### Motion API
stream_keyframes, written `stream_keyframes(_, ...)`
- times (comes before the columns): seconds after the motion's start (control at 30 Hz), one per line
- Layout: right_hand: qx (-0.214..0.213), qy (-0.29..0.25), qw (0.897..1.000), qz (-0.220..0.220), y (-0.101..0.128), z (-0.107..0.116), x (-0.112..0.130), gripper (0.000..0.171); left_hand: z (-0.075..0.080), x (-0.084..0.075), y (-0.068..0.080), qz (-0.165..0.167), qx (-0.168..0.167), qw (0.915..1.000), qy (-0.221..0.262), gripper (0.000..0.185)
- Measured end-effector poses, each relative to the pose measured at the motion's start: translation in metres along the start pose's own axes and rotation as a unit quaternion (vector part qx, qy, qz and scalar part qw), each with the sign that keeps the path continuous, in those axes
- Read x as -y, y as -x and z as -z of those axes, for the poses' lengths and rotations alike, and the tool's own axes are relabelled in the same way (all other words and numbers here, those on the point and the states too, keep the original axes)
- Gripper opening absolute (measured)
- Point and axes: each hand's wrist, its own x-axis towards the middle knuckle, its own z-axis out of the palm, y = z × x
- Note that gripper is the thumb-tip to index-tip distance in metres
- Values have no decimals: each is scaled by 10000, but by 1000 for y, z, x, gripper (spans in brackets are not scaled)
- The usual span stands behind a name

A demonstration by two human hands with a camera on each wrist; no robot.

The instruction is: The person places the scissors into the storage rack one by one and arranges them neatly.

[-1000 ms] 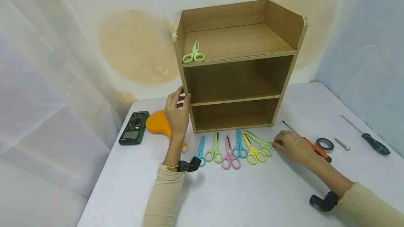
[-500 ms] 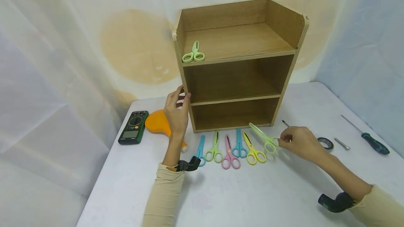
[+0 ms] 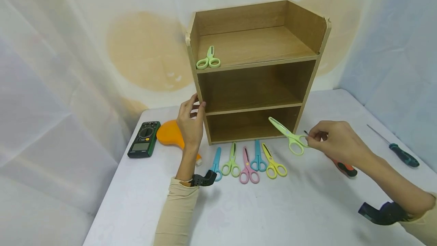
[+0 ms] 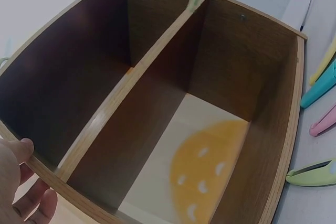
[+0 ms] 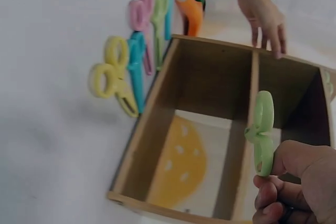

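My left hand (image 3: 191, 120) grips the left side panel of a wooden shelf unit (image 3: 252, 44), thumb on the front edge in the left wrist view. My right hand (image 3: 336, 139) pinches light green scissors (image 3: 290, 135) by a finger loop. They are raised off the table in front of the lowest compartment, blades pointing up and left. Another pair of light green scissors (image 3: 210, 53) lies at the top tier's front left. Along the unit's foot lie blue scissors (image 3: 216, 160), green scissors (image 3: 233, 156), pink scissors (image 3: 247, 164), more blue scissors (image 3: 258, 156) and yellow scissors (image 3: 271, 162).
On the left are a green-cased multimeter (image 3: 144, 139) and an orange paddle-shaped object (image 3: 170, 134), partly behind my left arm. A red-and-black-handled screwdriver (image 3: 346, 168) lies under my right hand, mostly covered. A teal-handled screwdriver (image 3: 403, 154) is at the far right.
My right hand has lifted the light green scissors from the right end of the row, moving up and right. It now hides the black ring and bolt. My left hand stays on the shelf unit.
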Motion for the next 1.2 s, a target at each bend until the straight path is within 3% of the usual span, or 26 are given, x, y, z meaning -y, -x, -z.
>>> stream_keyframes(0.3, -251, 261, 9990, 280, -13, 32, 19, 7, -1, 2, 0, -34, 13, 10000, 92, 34)
stream_keyframes(0.6, -622, 94, 9972, 398, -39, 65, 54, 10, -2, 0, 1, -2, 16, 10000, 78, 34)
stream_keyframes(0.97, -769, -26, 9961, 426, -95, 87, 97, 8, 0, 4, 0, -88, -35, 9997, 225, 33)
stream_keyframes(1.2, -571, 23, 9984, 23, -141, 87, 120, 19, 2, 3, -1, -133, -17, 9997, 205, 34)
